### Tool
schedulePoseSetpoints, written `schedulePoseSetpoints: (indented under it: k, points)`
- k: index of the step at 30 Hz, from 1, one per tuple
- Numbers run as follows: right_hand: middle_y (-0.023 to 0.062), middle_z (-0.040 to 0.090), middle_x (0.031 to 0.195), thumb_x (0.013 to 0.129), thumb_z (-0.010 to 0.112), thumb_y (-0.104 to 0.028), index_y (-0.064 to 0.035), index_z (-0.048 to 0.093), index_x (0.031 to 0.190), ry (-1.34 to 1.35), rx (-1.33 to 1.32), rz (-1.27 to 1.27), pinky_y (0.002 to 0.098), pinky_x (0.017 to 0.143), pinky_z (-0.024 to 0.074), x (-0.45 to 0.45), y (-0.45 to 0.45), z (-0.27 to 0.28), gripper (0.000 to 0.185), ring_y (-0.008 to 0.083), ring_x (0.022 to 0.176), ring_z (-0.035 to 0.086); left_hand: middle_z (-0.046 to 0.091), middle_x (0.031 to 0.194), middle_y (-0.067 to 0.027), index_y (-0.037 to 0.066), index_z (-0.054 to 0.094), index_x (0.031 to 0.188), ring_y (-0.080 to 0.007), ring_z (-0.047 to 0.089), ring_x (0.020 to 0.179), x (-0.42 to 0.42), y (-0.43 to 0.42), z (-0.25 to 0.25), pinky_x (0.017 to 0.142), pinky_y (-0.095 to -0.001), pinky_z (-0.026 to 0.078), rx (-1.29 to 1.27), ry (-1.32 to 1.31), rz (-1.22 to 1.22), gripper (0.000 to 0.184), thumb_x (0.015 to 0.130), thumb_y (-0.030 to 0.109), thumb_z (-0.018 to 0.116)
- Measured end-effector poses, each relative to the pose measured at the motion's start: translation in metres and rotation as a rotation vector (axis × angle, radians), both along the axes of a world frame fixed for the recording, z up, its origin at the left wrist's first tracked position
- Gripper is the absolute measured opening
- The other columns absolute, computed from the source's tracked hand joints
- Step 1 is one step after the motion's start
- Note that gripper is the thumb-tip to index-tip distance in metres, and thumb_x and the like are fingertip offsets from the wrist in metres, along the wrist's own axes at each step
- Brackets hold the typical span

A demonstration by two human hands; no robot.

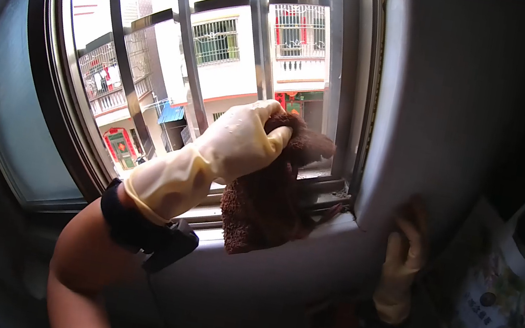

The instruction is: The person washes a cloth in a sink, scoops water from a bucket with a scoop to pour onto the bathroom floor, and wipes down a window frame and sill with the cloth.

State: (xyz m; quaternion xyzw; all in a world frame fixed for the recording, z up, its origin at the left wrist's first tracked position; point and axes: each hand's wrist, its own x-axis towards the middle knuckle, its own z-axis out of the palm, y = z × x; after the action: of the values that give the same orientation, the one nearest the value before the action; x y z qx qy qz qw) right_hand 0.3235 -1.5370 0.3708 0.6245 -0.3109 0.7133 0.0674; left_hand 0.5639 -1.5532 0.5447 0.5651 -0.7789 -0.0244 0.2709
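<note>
My left hand [246, 137], in a cream rubber glove, grips a brown fluffy cloth [258, 208] in front of the metal window bars [256, 17]. The cloth hangs down over the window sill [209, 233] near the lower right corner of the frame. A black band [128, 221] with a dark device is around my left wrist. My right hand [404, 257], gloved too, is raised in shadow at the right beside the wall; its fingers are partly curled and dim, and whether they hold anything is unclear.
A frosted sliding pane [29, 104] stands at the left of the window. Beyond the bars is a white building [244, 67] with barred windows. The grey wall [445, 90] borders the window at the right. A printed bag [495, 307] hangs at the far right.
</note>
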Motion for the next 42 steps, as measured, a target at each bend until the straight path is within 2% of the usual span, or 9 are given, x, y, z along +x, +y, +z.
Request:
schedulePoseSetpoints:
  k: [2,5,6,18,24,29,34,38,42]
  points:
    - [0.0211,0.049,0.117,0.075,0.050,0.005,-0.0007,0.057,0.093,0.081,0.007,-0.044,0.0355,0.088,0.0422,-0.005,-0.003,0.000,0.020,0.0328,0.106,0.051,0.060,0.085,-0.0221,-0.002,0.051,0.100,-0.0322,0.060,0.080,-0.001,-0.005,-0.006,0.073,-0.0357,0.047,-0.175,0.022,-0.046,0.026,0.082,0.017,0.051]
    - [0.0217,0.048,0.117,0.074,0.052,0.004,-0.0014,0.057,0.092,0.077,0.008,-0.054,0.0352,0.087,0.0424,-0.003,0.000,-0.001,0.020,0.0335,0.104,0.052,0.058,0.097,-0.0165,0.006,0.048,0.117,-0.0274,0.058,0.088,-0.019,-0.004,-0.022,0.077,-0.0338,0.046,-0.020,0.039,-0.325,0.034,0.084,0.014,0.051]
    - [0.0217,0.048,0.117,0.074,0.052,0.004,-0.0014,0.057,0.092,0.074,0.007,-0.053,0.0352,0.087,0.0424,-0.002,0.000,-0.001,0.020,0.0335,0.104,0.052,0.056,0.100,-0.0158,0.006,0.051,0.115,-0.0268,0.056,0.089,-0.021,-0.014,-0.042,0.076,-0.0332,0.046,-0.049,-0.054,-0.673,0.036,0.080,0.009,0.054]
    - [0.0203,0.046,0.119,0.068,0.057,0.005,-0.0048,0.060,0.090,0.132,0.055,0.039,0.0379,0.092,0.0377,-0.006,-0.001,-0.004,0.024,0.0350,0.110,0.046,0.053,0.083,-0.0119,0.005,0.063,0.095,-0.0265,0.054,0.084,-0.037,-0.051,-0.053,0.075,-0.0338,0.043,-0.094,-0.218,-0.796,0.025,0.072,0.003,0.054]
    - [0.0201,0.046,0.119,0.067,0.056,0.007,-0.0051,0.060,0.091,0.133,0.070,0.007,0.0374,0.089,0.0404,-0.006,0.002,0.000,0.027,0.0337,0.107,0.049,0.055,0.077,-0.0100,0.006,0.063,0.077,-0.0236,0.058,0.070,-0.070,-0.041,-0.028,0.059,-0.0299,0.048,0.040,-1.090,-0.315,0.010,0.068,0.008,0.058]
    - [0.0206,0.047,0.117,0.067,0.057,0.008,-0.0045,0.060,0.091,0.166,0.008,0.036,0.0344,0.083,0.0441,-0.011,-0.003,-0.002,0.027,0.0328,0.097,0.055,0.056,0.067,-0.0088,0.011,0.061,0.087,-0.0242,0.060,0.062,-0.033,-0.035,0.000,0.056,-0.0323,0.050,-0.507,-0.809,-0.253,0.017,0.070,0.009,0.058]
    - [0.0218,0.047,0.117,0.067,0.058,0.007,-0.0034,0.060,0.091,0.168,0.036,0.058,0.0354,0.084,0.0434,-0.012,-0.005,-0.007,0.027,0.0321,0.099,0.054,0.061,0.083,-0.0142,0.008,0.059,0.099,-0.0287,0.061,0.073,-0.021,-0.014,-0.006,0.065,-0.0324,0.050,-0.234,-0.178,-0.251,0.025,0.074,0.012,0.060]
    - [0.0217,0.046,0.117,0.066,0.059,0.006,-0.0035,0.061,0.092,0.131,0.060,0.103,0.0370,0.087,0.0414,-0.009,-0.005,-0.008,0.027,0.0337,0.103,0.050,0.055,0.102,-0.0168,0.001,0.056,0.106,-0.0286,0.054,0.097,-0.029,-0.035,-0.048,0.083,-0.0336,0.044,-0.138,-0.272,-0.704,0.030,0.076,0.004,0.054]
    - [0.0209,0.046,0.118,0.065,0.059,0.007,-0.0040,0.061,0.092,0.123,0.062,0.119,0.0380,0.088,0.0398,-0.009,-0.007,-0.010,0.029,0.0343,0.105,0.049,0.055,0.099,-0.0163,0.000,0.057,0.106,-0.0306,0.053,0.094,-0.028,-0.057,-0.066,0.081,-0.0353,0.043,0.037,-0.232,-0.668,0.032,0.075,0.001,0.051]
